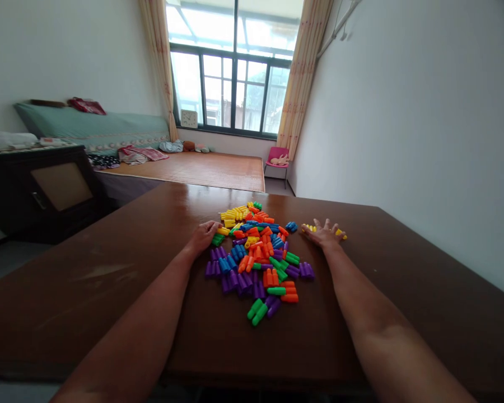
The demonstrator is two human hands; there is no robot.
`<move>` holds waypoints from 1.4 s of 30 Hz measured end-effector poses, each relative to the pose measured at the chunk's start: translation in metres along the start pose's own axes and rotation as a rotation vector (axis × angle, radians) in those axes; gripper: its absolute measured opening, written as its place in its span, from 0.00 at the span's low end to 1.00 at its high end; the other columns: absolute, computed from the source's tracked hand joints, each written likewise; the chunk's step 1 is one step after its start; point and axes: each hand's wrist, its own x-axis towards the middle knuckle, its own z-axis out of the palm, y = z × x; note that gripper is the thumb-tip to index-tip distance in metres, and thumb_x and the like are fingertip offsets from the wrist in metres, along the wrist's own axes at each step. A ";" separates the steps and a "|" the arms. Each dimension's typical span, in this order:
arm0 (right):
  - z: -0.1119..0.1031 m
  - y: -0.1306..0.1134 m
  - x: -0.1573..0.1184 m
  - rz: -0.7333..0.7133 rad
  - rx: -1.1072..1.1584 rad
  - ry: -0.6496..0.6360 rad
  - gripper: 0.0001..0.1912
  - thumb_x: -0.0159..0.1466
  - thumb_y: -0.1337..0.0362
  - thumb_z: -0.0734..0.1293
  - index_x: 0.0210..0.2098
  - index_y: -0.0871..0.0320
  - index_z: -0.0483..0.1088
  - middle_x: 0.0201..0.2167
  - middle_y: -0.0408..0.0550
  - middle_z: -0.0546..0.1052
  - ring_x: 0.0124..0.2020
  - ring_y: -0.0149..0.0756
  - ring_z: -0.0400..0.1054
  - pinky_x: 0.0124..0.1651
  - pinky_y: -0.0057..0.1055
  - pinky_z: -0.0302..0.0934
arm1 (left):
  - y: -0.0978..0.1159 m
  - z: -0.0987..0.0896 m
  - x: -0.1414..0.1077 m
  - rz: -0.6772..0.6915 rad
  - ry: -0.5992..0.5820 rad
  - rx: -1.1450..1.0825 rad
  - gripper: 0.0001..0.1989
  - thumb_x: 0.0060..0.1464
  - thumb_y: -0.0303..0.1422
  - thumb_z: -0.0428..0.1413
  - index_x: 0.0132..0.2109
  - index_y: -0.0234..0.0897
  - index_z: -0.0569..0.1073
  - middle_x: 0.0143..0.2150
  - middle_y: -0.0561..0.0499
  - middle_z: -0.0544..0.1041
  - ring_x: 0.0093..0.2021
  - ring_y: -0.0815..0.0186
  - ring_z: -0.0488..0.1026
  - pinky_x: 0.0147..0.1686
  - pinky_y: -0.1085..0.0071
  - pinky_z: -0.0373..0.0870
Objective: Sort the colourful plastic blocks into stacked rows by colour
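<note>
Several plastic pieces in orange, purple, blue, green and yellow lie in a loose pile [258,250] on the brown table. At the pile's left edge my left hand [204,234] has its fingers closed on a yellow piece [223,230], just above a green piece [218,239]. To the right of the pile, my right hand [324,233] lies with fingers spread over yellow pieces [309,228], which show on both sides of it and are partly hidden under it. A small blue piece [291,226] sits between the pile and my right hand.
The table [121,268] spreads around the pile. Beyond it stand a low bed [201,169] with cloths, a dark cabinet [46,190] at the left and a pink chair [277,154] near the window. A white wall [411,112] rises on the right.
</note>
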 end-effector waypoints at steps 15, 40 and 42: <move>0.016 -0.019 0.073 -0.055 -0.029 0.039 0.44 0.58 0.31 0.46 0.66 0.44 0.55 0.70 0.52 0.47 0.69 0.62 0.34 0.59 0.70 0.30 | 0.005 -0.002 -0.002 -0.043 -0.024 0.003 0.26 0.57 0.50 0.46 0.41 0.34 0.78 0.37 0.47 0.80 0.36 0.61 0.74 0.33 0.70 0.68; 0.016 0.071 0.114 0.025 0.351 0.457 0.22 0.61 0.57 0.59 0.48 0.59 0.75 0.43 0.60 0.78 0.46 0.51 0.70 0.50 0.49 0.62 | 0.004 -0.001 -0.003 -0.059 -0.011 0.029 0.24 0.58 0.48 0.46 0.42 0.35 0.78 0.37 0.48 0.80 0.36 0.62 0.74 0.36 0.71 0.68; 0.000 0.050 0.110 -0.055 0.368 0.532 0.22 0.62 0.57 0.59 0.49 0.60 0.74 0.43 0.60 0.78 0.45 0.50 0.70 0.49 0.47 0.62 | 0.002 0.001 -0.003 -0.055 0.001 0.038 0.24 0.58 0.47 0.45 0.41 0.35 0.78 0.36 0.48 0.80 0.35 0.63 0.74 0.35 0.71 0.68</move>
